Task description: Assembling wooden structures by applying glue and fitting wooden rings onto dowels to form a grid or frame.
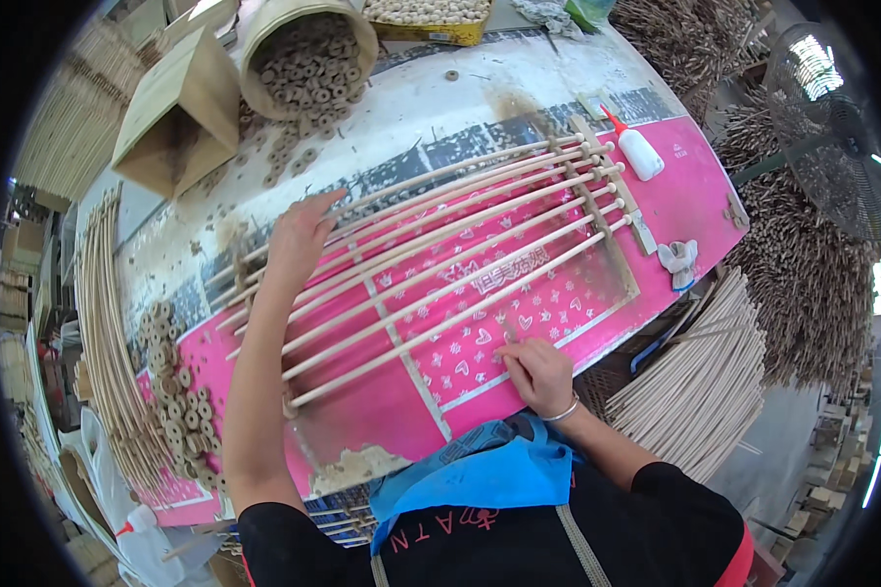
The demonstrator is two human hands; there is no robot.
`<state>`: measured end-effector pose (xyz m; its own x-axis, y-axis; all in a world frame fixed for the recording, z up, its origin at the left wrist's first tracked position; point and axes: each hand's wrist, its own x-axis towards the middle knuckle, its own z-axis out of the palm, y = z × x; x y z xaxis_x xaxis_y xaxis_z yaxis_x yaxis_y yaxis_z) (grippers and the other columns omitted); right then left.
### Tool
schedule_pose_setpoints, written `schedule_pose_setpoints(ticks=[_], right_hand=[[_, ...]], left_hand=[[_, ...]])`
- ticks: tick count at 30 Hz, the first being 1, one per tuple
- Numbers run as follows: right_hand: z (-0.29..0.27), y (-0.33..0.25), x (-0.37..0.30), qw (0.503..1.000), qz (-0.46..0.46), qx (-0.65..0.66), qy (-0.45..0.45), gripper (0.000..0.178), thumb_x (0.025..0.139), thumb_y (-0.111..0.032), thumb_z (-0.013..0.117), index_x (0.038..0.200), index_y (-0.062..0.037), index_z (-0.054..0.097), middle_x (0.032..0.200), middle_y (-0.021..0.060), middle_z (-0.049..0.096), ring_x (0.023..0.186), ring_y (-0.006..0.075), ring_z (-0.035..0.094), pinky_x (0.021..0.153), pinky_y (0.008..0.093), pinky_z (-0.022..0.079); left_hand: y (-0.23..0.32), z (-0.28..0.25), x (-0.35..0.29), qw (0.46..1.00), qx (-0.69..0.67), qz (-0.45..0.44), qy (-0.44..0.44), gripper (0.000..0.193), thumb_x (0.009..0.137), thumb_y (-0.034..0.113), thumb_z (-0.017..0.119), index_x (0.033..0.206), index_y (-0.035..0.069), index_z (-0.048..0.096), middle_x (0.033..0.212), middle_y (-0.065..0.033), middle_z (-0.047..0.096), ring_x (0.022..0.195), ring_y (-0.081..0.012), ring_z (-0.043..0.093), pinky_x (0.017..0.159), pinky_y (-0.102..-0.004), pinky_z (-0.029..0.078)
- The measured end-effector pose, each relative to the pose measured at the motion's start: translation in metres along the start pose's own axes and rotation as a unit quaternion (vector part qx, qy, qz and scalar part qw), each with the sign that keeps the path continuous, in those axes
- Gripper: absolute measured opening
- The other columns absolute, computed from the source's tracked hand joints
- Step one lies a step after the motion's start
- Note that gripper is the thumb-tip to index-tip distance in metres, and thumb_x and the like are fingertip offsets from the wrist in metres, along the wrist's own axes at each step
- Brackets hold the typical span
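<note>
Several pale wooden rods (440, 300) lie side by side across a pink patterned sheet, with small round knobs (620, 168) on their right ends. Notched wooden strips (597, 210) bear them near both ends. Over the far rods, towards their left part, my left hand (301, 235) reaches with its fingers stretched out to the right; whether it touches a rod cannot be made out. My right hand (540, 375) is by the sheet's near edge, thumb and forefinger close together and the other fingers curled. Anything between them is too small to name.
A white glue bottle (640, 155) with a red nozzle lies at the right, above a crumpled white wad (677, 260). Wooden rings (178, 411) are heaped at left; more fill a tipped round container (308, 64). Rod bundles (700, 377) and a fan (837, 127) flank the table.
</note>
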<state>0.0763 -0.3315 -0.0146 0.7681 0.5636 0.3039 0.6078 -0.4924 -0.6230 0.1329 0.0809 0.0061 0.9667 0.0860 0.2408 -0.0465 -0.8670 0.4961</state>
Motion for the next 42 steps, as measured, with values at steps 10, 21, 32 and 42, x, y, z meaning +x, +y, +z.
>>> schedule_pose_setpoints(ticks=[10,21,32,42], right_hand=[[-0.003,0.004,0.005,1.000,0.009,0.003,-0.012,0.012,0.087,-0.008,0.075,0.098,-0.0062,0.073,0.079,0.0091,0.064,0.069,0.0260,0.063,0.060,0.0377,0.050],[-0.004,0.005,0.005,0.999,0.016,0.013,-0.031,0.012,0.086,-0.005,0.075,0.098,-0.0050,0.074,0.081,0.0127,0.067,0.071,0.0289,0.066,0.062,0.0378,0.051],[-0.002,0.005,0.006,1.000,-0.005,0.008,-0.013,0.013,0.086,-0.008,0.075,0.099,-0.0054,0.073,0.078,0.0089,0.063,0.069,0.0257,0.063,0.059,0.0374,0.050],[-0.002,-0.001,0.007,0.999,0.012,0.030,-0.013,0.012,0.086,-0.004,0.074,0.098,-0.0042,0.072,0.078,0.0100,0.063,0.069,0.0279,0.063,0.059,0.0388,0.048]], left_hand=[[-0.021,0.012,0.025,0.988,-0.100,-0.060,-0.101,0.026,0.094,0.001,0.062,0.118,0.005,0.072,0.106,-0.0153,0.070,0.100,-0.0340,0.066,0.088,-0.0406,0.052],[-0.030,-0.008,0.009,0.959,-0.197,-0.140,-0.150,0.030,0.096,0.000,0.061,0.126,0.003,0.068,0.113,-0.0110,0.069,0.105,-0.0225,0.066,0.095,-0.0338,0.051],[-0.026,-0.019,0.016,0.921,-0.244,-0.188,-0.239,0.040,0.092,0.006,0.070,0.131,0.004,0.065,0.106,-0.0030,0.072,0.101,-0.0121,0.062,0.094,-0.0294,0.050],[-0.022,-0.048,0.005,0.954,-0.218,-0.151,-0.141,0.038,0.095,0.005,0.067,0.133,0.001,0.067,0.114,-0.0089,0.073,0.108,-0.0170,0.065,0.099,-0.0323,0.049]])
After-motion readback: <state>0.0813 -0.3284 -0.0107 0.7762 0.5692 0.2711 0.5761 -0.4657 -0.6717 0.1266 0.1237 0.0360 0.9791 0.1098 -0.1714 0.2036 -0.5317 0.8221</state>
